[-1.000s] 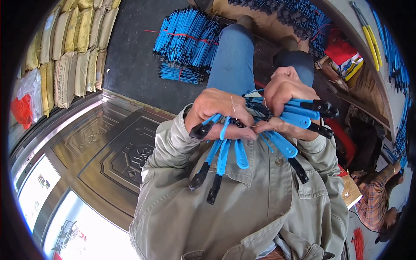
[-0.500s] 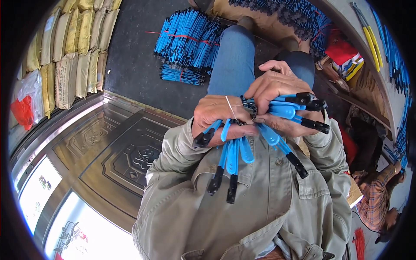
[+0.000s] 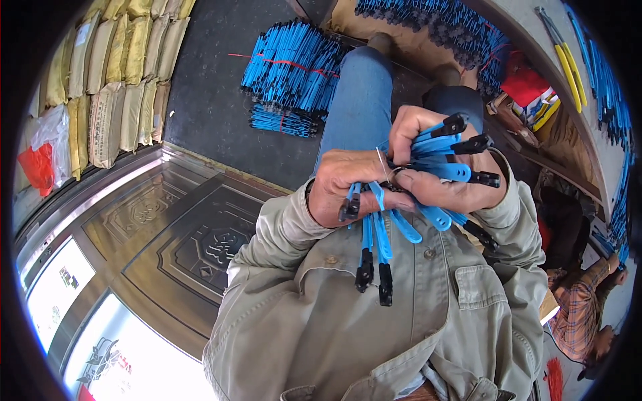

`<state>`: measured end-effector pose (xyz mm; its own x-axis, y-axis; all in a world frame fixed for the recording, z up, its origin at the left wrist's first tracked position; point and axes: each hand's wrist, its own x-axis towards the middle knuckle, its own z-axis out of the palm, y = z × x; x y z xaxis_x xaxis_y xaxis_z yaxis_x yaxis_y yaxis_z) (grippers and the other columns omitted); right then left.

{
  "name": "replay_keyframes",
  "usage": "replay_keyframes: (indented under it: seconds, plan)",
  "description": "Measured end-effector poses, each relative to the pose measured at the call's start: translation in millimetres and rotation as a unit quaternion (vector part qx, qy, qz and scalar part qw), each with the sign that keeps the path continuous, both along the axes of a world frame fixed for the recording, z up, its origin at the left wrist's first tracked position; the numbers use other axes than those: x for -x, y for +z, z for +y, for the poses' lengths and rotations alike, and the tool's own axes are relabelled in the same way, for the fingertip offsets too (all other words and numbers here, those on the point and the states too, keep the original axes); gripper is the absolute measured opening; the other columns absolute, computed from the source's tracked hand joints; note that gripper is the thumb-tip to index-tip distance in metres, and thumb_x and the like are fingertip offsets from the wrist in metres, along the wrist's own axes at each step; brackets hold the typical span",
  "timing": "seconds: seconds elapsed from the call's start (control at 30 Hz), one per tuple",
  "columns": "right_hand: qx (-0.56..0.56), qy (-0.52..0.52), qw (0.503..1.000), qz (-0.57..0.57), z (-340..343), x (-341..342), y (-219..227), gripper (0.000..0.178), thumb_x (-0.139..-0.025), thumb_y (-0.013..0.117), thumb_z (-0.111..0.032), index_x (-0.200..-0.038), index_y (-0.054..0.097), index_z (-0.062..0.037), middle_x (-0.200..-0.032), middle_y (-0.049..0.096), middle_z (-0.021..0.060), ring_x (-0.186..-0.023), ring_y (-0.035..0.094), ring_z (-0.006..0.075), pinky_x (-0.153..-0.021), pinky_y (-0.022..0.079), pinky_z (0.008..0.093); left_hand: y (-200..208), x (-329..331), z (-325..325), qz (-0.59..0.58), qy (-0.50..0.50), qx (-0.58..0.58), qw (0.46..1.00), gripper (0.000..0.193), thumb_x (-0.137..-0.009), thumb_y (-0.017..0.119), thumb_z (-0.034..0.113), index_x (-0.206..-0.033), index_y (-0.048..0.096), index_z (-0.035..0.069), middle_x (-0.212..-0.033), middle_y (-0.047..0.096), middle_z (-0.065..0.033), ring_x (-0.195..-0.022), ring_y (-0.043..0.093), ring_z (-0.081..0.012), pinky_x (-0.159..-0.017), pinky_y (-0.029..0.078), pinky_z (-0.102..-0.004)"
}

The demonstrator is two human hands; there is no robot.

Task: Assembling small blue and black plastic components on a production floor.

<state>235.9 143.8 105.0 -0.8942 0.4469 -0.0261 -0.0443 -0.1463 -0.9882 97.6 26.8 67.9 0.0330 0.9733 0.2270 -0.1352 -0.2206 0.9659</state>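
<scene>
From my end, my left hand [image 3: 340,179] and right hand [image 3: 445,192] are both closed around the dark middle of a fan of blue strips [image 3: 404,226], held before the jacket [image 3: 374,327]. The strips are gathered, but a thin pale strand [image 3: 382,164] sticks up loose, so I judge this bunch unfinished. Tied bundles [image 3: 294,77], seemingly complete, lie inward from the dark floor's [image 3: 207,100] sill edge.
</scene>
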Motion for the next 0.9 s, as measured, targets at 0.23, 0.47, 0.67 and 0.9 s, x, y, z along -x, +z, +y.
replay_keyframes:
  seconds: [0.23, 0.47, 0.67, 0.9]
  plan:
    - [-0.102, 0.011, 0.995, 0.001, 0.6, -2.5, -0.5, 0.011, -0.069, 0.062, 0.000, -0.068, 0.052, -0.0049, -0.066, 0.052, 0.0010, -0.056, 0.043, 0.0100, -0.053, 0.037, 0.0231, 1.0, -3.2, -2.2, -0.010, 0.002, 0.020, 1.000, 0.014, -0.066, 0.076, 0.004, -0.070, 0.064, 0.001, -0.067, 0.060, -0.0055, -0.054, 0.050, -0.0144, -0.053, 0.039, -0.0244]
    - [-0.119, -0.124, 0.984, -0.054, -25.1, -7.1, 1.0, 0.012, -0.069, 0.063, -0.002, -0.067, 0.052, -0.0063, -0.070, 0.057, 0.0049, -0.058, 0.050, 0.0151, -0.058, 0.043, 0.0272, -0.5, 0.4, -5.2, 0.000, -0.002, -0.006, 1.000, 0.015, -0.068, 0.076, 0.005, -0.074, 0.064, 0.000, -0.069, 0.061, -0.0068, -0.055, 0.051, -0.0171, -0.052, 0.040, -0.0259]
    - [-0.282, -0.074, 0.953, 0.087, -32.1, -20.1, -7.0, 0.011, -0.070, 0.063, -0.003, -0.067, 0.053, -0.0078, -0.066, 0.059, 0.0039, -0.057, 0.055, 0.0167, -0.065, 0.049, 0.0292, -2.6, 9.2, -13.9, -0.001, -0.101, -0.037, 0.994, 0.019, -0.068, 0.077, 0.010, -0.077, 0.064, 0.000, -0.072, 0.063, -0.0082, -0.057, 0.055, -0.0203, -0.055, 0.044, -0.0277]
    - [-0.366, -0.035, 0.920, 0.136, -51.6, -34.7, -4.7, 0.010, -0.071, 0.062, -0.005, -0.068, 0.053, -0.0097, -0.063, 0.059, 0.0027, -0.057, 0.059, 0.0170, -0.070, 0.050, 0.0314, 2.9, 6.0, -31.1, 0.043, -0.117, -0.072, 0.990, 0.023, -0.068, 0.079, 0.016, -0.078, 0.065, 0.000, -0.075, 0.065, -0.0083, -0.062, 0.060, -0.0218, -0.060, 0.049, -0.0289]
